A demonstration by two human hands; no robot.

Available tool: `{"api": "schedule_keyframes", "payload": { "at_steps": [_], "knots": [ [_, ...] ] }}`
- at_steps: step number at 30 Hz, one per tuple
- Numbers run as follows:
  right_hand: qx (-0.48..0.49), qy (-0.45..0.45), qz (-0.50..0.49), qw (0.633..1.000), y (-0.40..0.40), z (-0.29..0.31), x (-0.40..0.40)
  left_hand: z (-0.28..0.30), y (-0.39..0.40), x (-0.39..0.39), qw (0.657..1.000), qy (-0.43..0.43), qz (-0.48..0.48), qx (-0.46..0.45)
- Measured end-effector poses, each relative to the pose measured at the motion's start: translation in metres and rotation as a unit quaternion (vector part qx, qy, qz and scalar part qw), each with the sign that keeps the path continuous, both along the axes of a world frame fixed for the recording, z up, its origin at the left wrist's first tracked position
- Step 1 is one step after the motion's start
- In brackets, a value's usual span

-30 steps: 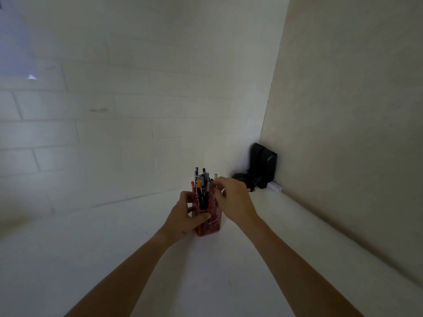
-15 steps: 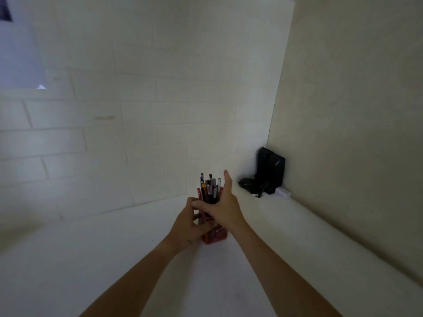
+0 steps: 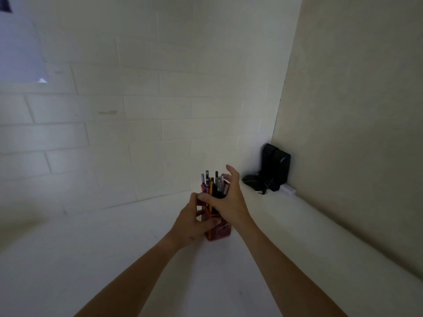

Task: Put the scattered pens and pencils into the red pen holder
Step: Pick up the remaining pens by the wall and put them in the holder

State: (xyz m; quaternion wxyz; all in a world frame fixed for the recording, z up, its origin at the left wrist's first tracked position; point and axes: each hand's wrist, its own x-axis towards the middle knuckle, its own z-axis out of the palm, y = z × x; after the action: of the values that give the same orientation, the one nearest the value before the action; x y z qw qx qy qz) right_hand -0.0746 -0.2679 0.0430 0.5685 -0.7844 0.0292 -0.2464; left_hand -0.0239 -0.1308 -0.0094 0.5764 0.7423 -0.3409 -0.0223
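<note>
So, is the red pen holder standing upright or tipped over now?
Upright. The red pen holder stands on the white table, the pens point up, the left hand grips its side.

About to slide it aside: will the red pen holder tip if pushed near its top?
Probably. The red pen holder is tall and narrow, and the pens stick well above its rim, so it looks top-heavy. The left hand gripping its side should steady it; pushing low seems safer.

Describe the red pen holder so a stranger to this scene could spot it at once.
Start at the corner where the pale brick wall meets the beige side panel, then come forward along the white tabletop. The red pen holder stands there upright, gripped by the left hand. It alone is red and bristles with pens; the dark object in the corner is black.
</note>
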Motion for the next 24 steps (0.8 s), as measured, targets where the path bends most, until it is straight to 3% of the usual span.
{"api": "schedule_keyframes", "payload": {
  "at_steps": [4, 11, 17, 24],
  "knots": [
    [-0.054, 0.052, 0.021, 0.997, 0.000, 0.008, 0.002, -0.002, 0.000, 0.000, 1.000, -0.004, -0.005, -0.005],
    [-0.050, -0.007, -0.074, 0.996, 0.008, -0.007, 0.008, -0.001, 0.001, -0.002, 1.000, -0.028, -0.012, -0.001],
    [-0.044, 0.001, -0.033, 0.999, 0.005, -0.010, -0.011, 0.000, 0.001, -0.003, 0.999, -0.029, -0.011, 0.013],
    [0.014, 0.081, -0.014, 0.997, 0.009, -0.021, -0.024, 0.009, 0.014, 0.004, 0.999, 0.021, -0.031, 0.021]
  ]
}}
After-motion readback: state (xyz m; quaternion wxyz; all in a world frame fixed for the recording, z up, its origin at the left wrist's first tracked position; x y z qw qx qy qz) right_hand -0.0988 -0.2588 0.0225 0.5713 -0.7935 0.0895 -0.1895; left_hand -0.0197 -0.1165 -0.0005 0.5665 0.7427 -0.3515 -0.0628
